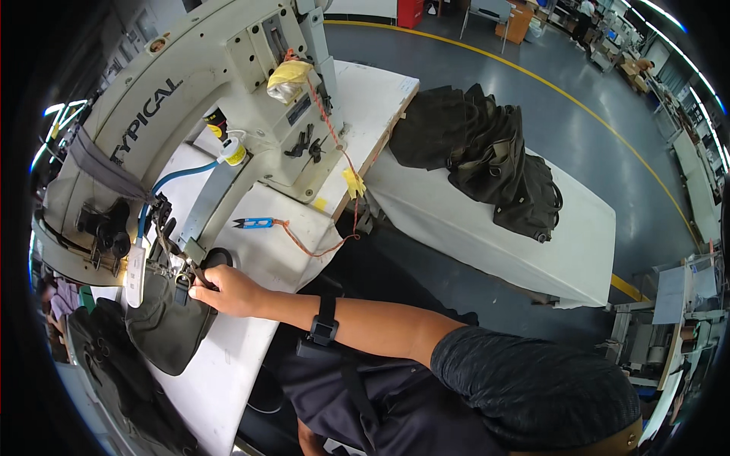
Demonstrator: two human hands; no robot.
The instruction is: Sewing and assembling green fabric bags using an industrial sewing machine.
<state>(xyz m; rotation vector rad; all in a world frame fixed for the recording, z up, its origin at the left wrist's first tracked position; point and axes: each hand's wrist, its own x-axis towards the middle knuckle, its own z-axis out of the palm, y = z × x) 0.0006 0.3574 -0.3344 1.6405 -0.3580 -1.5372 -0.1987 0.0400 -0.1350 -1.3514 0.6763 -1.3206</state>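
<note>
A pale sewing machine (251, 68) fills the upper left, its head and white lamp (135, 273) hiding part of the dark green fabric piece (171, 327) on the white table (220, 372) at lower left, with blue snips (255, 223) on an orange cord (300, 245) near the centre and dark bags (487, 159) heaped at upper right. The right hand (228, 290) has its fingers closed on a small dark looped piece (217, 258), unclear in kind, beside that fabric; its bare forearm stretches leftward, nearly level, from the lower right.
</note>
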